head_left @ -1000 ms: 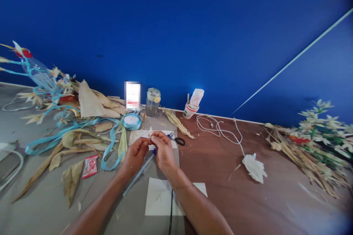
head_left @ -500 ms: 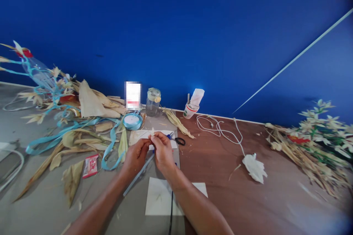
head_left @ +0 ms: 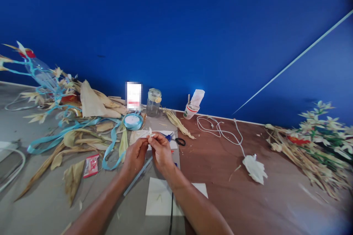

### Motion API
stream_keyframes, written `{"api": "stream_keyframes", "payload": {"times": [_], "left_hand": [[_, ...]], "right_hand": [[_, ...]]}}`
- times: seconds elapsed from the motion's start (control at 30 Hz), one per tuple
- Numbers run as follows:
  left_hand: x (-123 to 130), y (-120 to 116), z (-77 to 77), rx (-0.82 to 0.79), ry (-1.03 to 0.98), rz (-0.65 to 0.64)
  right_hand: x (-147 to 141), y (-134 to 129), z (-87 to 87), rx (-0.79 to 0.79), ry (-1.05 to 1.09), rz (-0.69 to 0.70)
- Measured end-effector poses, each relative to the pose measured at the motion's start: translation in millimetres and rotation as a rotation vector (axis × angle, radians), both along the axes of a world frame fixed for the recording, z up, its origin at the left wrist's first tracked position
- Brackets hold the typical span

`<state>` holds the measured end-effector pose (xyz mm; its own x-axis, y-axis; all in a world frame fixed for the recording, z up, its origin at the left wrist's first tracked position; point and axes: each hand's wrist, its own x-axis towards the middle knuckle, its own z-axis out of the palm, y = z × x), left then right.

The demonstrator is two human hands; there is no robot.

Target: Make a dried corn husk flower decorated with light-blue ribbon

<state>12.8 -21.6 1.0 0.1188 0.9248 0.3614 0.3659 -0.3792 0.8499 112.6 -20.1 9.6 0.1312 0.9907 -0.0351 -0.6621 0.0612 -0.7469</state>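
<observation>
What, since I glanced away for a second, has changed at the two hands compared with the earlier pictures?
The right hand has shifted slightly left. It and the left hand stay pinched together at the small, pale, papery piece; nothing was visibly taken or let go. The clear jar with a pale lid and the white, red-rimmed cup stayed put.

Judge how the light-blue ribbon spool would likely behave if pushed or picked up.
The light-blue ribbon spool would probably slide rather than roll, since it lies on its flat side. The loose ribbon nearby looks floppy, bending in free curves; if attached, which I cannot tell, it might trail behind.
</observation>
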Motion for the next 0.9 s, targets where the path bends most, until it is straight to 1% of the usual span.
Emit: {"api": "stream_keyframes", "payload": {"times": [0.1, 0.17, 0.27, 0.3, 0.37, 0.43, 0.5, 0.6, 0.73, 0.83, 0.9], "left_hand": [[0.5, 0.4, -1.9, -0.02, -0.038, 0.0], [0.8, 1.3, -3.5, -0.039, -0.086, 0.011], [0.7, 4.1, -6.6, -0.069, -0.16, 0.036], [0.6, 5.1, -7.6, -0.079, -0.177, 0.038], [0.1, 7.1, -9.4, -0.1, -0.196, 0.032], [-0.6, 8.7, -10.4, -0.11, -0.202, 0.027], [-1.4, 9.9, -10.6, -0.11, -0.205, 0.036], [-2.4, 11.2, -10.2, -0.102, -0.212, 0.065], [-3.6, 12.8, -10.6, -0.094, -0.246, 0.082], [-4.1, 13.1, -10.5, -0.088, -0.279, 0.098], [-4.1, 12.4, -9.9, -0.084, -0.293, 0.115]], "right_hand": [[1.0, 0.7, 0.5, 0.016, -0.006, 0.024], [2.8, 0.9, 2.4, 0.023, -0.006, 0.069], [7.2, 2.3, 5.3, -0.012, 0.009, 0.124], [9.1, 3.4, 5.6, -0.032, 0.003, 0.108], [13.8, 6.7, 4.3, -0.066, -0.059, 0.024], [19.3, 11.0, 1.3, -0.086, -0.178, -0.075], [24.9, 15.1, -1.6, -0.093, -0.313, -0.141], [30.9, 18.9, -2.7, -0.065, -0.47, -0.175], [32.4, 19.5, 0.0, -0.033, -0.621, -0.212], [32.9, 18.4, 2.3, -0.026, -0.686, -0.23], [34.9, 17.7, 4.8, -0.028, -0.692, -0.247]]}}
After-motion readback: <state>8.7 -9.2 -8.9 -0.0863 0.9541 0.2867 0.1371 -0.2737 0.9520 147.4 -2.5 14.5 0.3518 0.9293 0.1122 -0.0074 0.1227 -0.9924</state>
